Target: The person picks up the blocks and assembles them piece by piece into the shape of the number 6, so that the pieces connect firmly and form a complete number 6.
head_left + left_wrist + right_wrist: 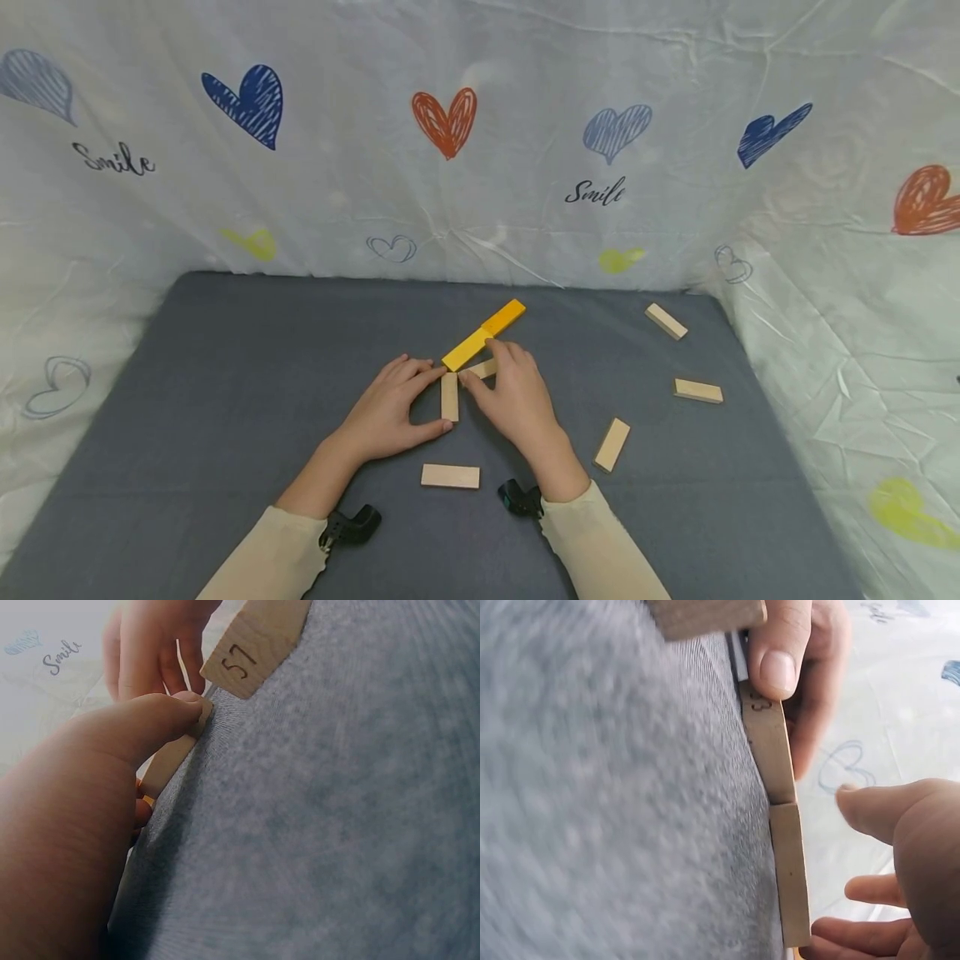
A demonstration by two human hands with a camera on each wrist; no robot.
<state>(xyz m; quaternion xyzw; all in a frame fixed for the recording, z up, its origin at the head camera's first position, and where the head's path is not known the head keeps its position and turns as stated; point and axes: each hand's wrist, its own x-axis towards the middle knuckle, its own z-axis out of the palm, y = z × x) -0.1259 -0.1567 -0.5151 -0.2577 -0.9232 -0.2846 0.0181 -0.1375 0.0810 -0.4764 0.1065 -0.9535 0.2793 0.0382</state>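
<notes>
My left hand holds a plain wooden block lengthwise, thumb at its near end and a fingertip at its far end. Above it a second plain block slants off to the right, meeting the first end to end in the right wrist view. Over this slanted block is my right hand, its thumb raised off the wood and its fingertips beside the far end. A yellow block and an orange block continue in a diagonal line behind, partly covered by right fingers.
One loose wooden block lies between my wrists, marked 57 in the left wrist view. Three more lie to the right: a tilted block, a sideways block and a far block. A white printed sheet hangs behind the grey tabletop.
</notes>
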